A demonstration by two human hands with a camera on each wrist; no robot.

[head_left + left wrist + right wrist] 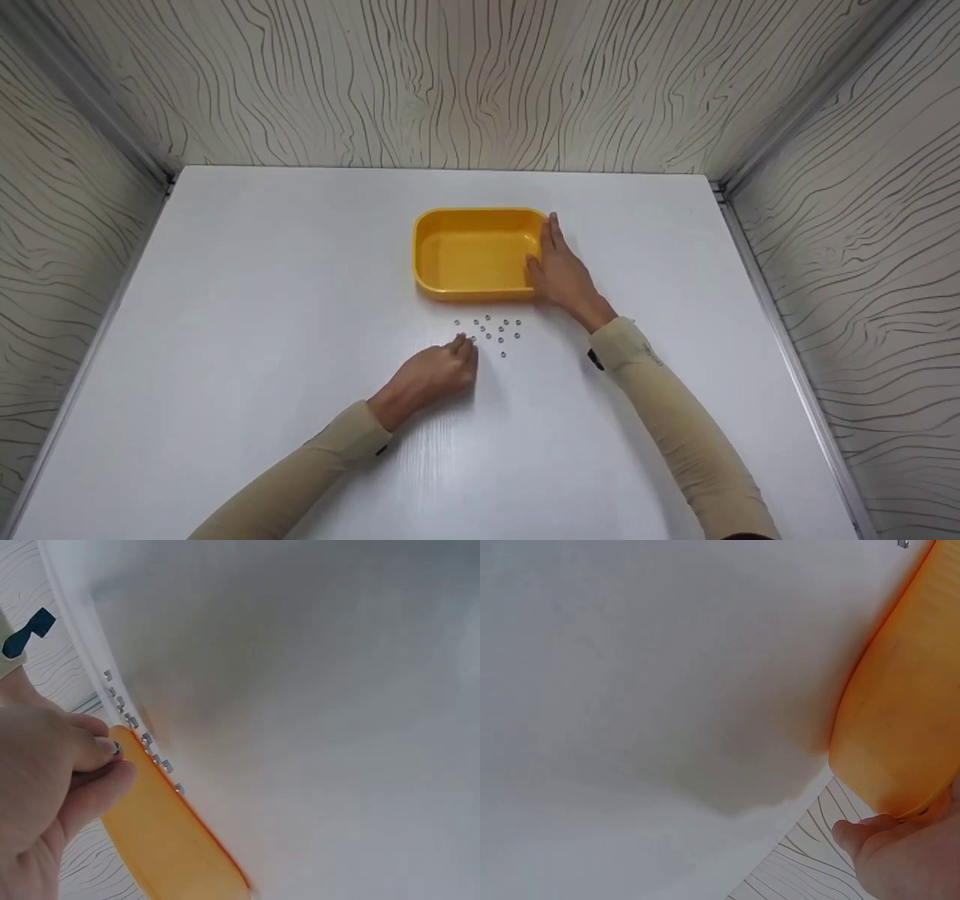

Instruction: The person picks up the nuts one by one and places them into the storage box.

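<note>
A yellow rectangular plastic bin [474, 261] stands on the white table with its inside bare. My right hand [564, 279] grips the bin's right end, the thumb over the rim and the other fingers along the outer wall. In front of the bin lie several small metal nuts [501, 340], loosely scattered. At their left edge my left hand [435, 371] is low over the table. In the left wrist view, its thumb and finger pinch one small shiny nut [117, 748], mostly covered by the fingertips.
The white table [262, 300] extends on both sides of the bin and towards me. Wood-grain patterned panels [480, 82] enclose it at the back and at both sides, with metal rails [787, 405] along the side edges.
</note>
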